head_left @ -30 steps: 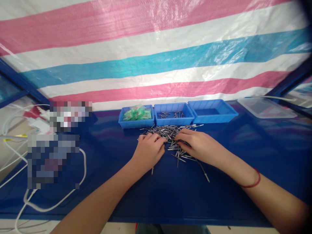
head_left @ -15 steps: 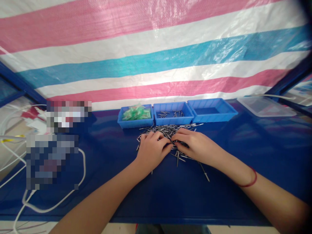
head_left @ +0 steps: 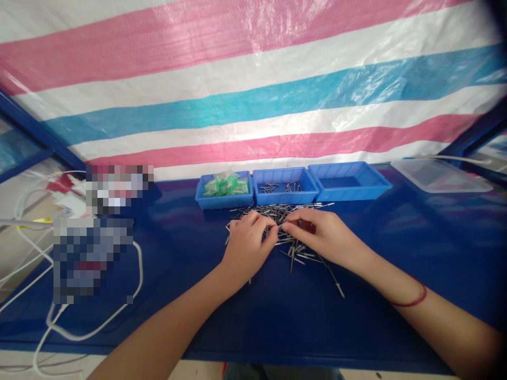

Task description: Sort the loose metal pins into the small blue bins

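Observation:
A loose pile of silver pop rivets (head_left: 295,248) lies on the blue table, in front of the bins. My left hand (head_left: 249,240) is over the pile's left part, its thumb and forefinger pinched together at a rivet. From the right, my right hand (head_left: 322,232) meets it almost fingertip to fingertip, thumb and forefinger also closed on a rivet. The small pieces between the fingertips are mostly hidden. One rivet (head_left: 339,288) points out of the pile toward the front right, below my right hand.
Behind the pile stand three blue bins: the left bin (head_left: 224,202) holds green packets, the middle bin (head_left: 285,198) several rivets, the right bin (head_left: 352,193) nothing visible. A clear plastic lid (head_left: 439,177) lies farther right. White cables (head_left: 138,264) and blurred-out items occupy the left.
The whole view has shifted slightly, with everything a little farther right. My right thumb and forefinger have closed together, drawing nearer to my left fingertips. The bins are unchanged.

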`<state>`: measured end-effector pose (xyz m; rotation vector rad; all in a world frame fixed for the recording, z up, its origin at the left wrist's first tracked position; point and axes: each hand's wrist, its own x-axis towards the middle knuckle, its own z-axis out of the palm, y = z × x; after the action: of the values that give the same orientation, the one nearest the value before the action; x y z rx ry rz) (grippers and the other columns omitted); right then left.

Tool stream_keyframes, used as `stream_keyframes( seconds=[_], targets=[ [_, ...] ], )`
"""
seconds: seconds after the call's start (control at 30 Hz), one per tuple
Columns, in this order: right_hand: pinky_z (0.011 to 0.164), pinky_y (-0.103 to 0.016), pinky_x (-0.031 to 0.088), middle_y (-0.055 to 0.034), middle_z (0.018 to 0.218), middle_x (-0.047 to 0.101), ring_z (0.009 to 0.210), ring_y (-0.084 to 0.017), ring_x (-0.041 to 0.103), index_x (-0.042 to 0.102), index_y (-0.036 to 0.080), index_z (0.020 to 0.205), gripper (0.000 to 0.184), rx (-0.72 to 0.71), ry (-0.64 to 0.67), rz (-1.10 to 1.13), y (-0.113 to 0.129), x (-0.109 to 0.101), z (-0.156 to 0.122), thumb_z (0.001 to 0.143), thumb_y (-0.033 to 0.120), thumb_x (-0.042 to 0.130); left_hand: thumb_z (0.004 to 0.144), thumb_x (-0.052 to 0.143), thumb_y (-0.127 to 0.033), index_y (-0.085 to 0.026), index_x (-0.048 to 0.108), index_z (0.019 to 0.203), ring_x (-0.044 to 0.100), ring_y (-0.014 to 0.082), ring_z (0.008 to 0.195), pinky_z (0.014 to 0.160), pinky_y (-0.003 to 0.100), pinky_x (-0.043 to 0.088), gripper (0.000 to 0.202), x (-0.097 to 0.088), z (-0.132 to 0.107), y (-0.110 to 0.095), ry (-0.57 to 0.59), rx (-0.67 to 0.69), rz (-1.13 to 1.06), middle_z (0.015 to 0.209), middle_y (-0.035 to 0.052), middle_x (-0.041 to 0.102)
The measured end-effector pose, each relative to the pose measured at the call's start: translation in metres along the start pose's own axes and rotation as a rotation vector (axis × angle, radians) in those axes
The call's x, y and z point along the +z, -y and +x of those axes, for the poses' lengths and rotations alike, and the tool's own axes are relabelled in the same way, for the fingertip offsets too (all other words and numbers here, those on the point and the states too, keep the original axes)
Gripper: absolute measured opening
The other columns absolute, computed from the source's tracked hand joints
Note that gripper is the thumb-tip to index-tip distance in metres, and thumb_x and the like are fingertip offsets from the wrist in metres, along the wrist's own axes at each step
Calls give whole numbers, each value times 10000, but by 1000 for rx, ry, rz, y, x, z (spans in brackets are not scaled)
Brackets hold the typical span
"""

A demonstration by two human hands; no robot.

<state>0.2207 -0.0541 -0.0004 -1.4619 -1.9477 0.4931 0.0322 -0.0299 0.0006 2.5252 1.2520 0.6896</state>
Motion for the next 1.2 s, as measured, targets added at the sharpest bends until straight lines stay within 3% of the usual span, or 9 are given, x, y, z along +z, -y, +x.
stream_keyframes(
  seconds=[0.2, 0.47, 0.77, 1.0, 1.07, 1.2],
  targets=[
    [662, -282, 496, -36, 841, 699, 775, -177, 628, 680, 190, 836, 243, 66, -65, 397, 10, 5, -1, 861, 402, 564, 916, 505, -267, -194, 615, 930, 571, 148, 854, 717, 269, 408, 132, 3, 0, -3, -33, 13, -233, 867, 12, 601],
    [686, -308, 514, -49, 849, 679, 785, -185, 623, 662, 190, 843, 216, 85, -146, 480, 12, 11, -5, 832, 400, 615, 922, 506, -306, -195, 649, 931, 568, 141, 799, 714, 261, 447, 181, 4, 0, 0, -21, 39, -357, 875, 29, 595],
    [634, -290, 491, -38, 828, 656, 722, -163, 600, 654, 201, 888, 172, 22, -137, 418, 14, 6, -6, 863, 350, 570, 868, 582, -288, -187, 620, 836, 535, 124, 737, 667, 239, 441, 112, 2, 2, 4, -78, 48, -417, 803, 10, 576],
    [703, -289, 481, -42, 851, 677, 794, -172, 609, 663, 193, 852, 216, -18, -56, 345, 11, 4, -3, 893, 357, 528, 907, 522, -297, -172, 606, 836, 535, 121, 747, 701, 248, 439, 166, -6, 3, 3, -110, 41, -400, 819, 21, 573],
    [680, -289, 476, -41, 824, 681, 754, -170, 604, 666, 188, 837, 258, 0, -90, 291, 9, 3, 1, 901, 382, 509, 917, 501, -314, -179, 607, 861, 530, 122, 729, 700, 255, 438, 180, -6, 3, 4, -99, 11, -369, 827, 19, 588],
    [607, -291, 442, -43, 766, 682, 649, -168, 586, 682, 181, 837, 301, 56, -289, 86, -3, -6, 23, 896, 415, 502, 918, 497, -329, -196, 601, 979, 525, 117, 676, 680, 257, 442, 179, -4, 5, 10, -101, -39, -338, 831, 5, 615]
  ],
)
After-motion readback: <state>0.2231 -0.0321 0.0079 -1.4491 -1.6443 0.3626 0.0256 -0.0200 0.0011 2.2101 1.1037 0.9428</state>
